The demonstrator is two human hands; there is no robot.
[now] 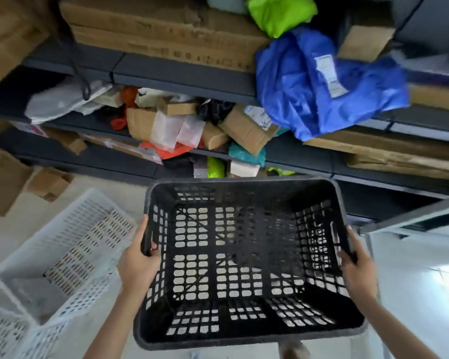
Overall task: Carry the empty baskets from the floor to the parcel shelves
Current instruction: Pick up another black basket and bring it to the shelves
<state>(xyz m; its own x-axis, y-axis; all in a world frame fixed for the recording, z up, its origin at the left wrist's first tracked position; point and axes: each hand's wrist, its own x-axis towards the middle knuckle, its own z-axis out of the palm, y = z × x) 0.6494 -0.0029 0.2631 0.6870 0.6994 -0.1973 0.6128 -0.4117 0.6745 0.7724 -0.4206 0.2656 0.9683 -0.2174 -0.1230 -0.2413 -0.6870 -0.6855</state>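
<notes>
Head view. Background: dark parcel shelves (182,71) stacked with cardboard boxes (163,32), a blue bag (319,92), a green bag (280,14) and small mixed parcels (192,125); pale floor (8,229) below.

Item: black basket (244,255), slatted, empty, held off the floor just in front of the lowest shelf, opening upward.

Left hand (140,260): fingers curled over the basket's left rim, thumb outside, gripping.

Right hand (358,270): fingers wrapped around the right rim, gripping.

Beside, left: two white baskets (62,255), empty, on the floor.
</notes>
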